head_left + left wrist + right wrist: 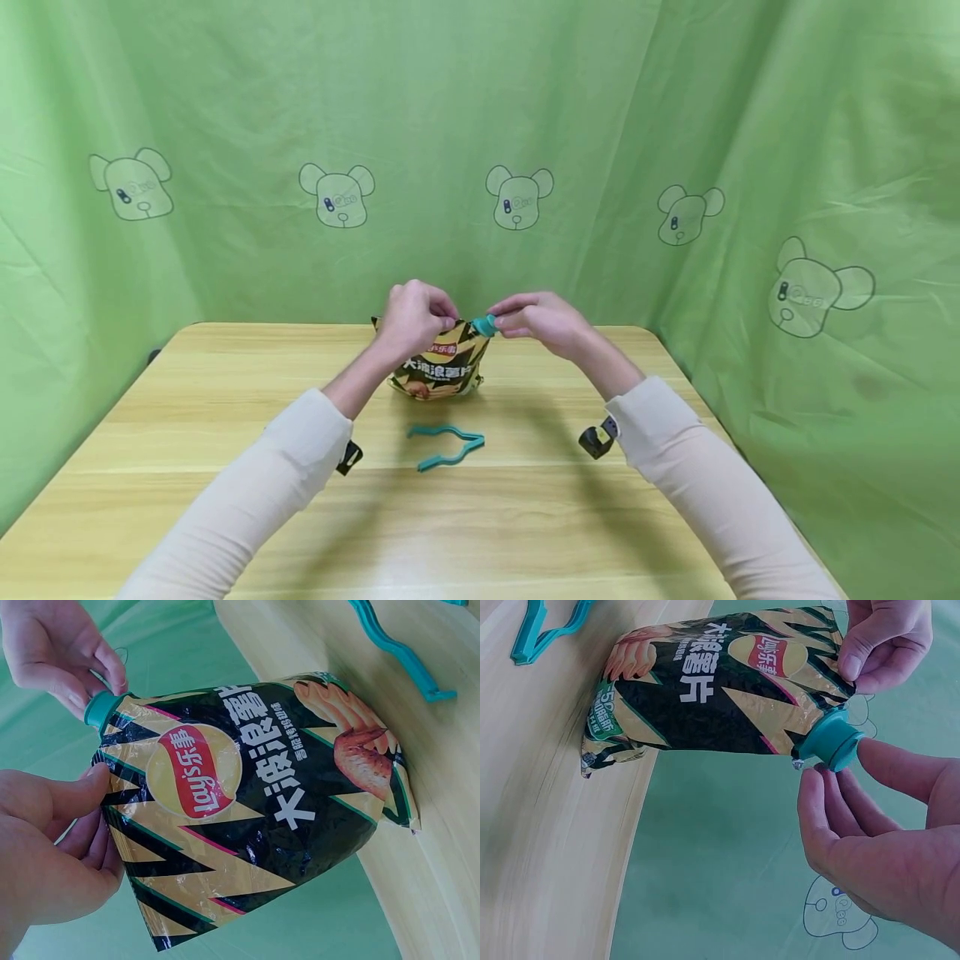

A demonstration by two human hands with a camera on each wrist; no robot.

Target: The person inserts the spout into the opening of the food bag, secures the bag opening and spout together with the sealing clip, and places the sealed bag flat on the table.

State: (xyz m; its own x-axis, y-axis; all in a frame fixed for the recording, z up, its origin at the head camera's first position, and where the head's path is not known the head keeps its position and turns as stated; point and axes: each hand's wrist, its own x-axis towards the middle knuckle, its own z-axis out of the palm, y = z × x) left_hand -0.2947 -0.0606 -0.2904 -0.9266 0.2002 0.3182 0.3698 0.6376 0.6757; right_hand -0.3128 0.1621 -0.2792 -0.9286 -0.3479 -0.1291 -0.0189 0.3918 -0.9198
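Note:
A black and gold bag of potato chips stands upright on the table. My left hand pinches its top edge between thumb and fingers, plainly seen in the left wrist view. A round teal cap sits on the bag's top right corner. My right hand has its thumb at the cap's outer edge and its fingertips under it, with the cap between them. In front of the bag lies a teal hinged bag clip, spread apart, its hinge toward the right.
The light wooden table ends just behind the bag. A green curtain with printed bear heads hangs at the back and both sides. Black wrist cameras hang beneath both sleeves.

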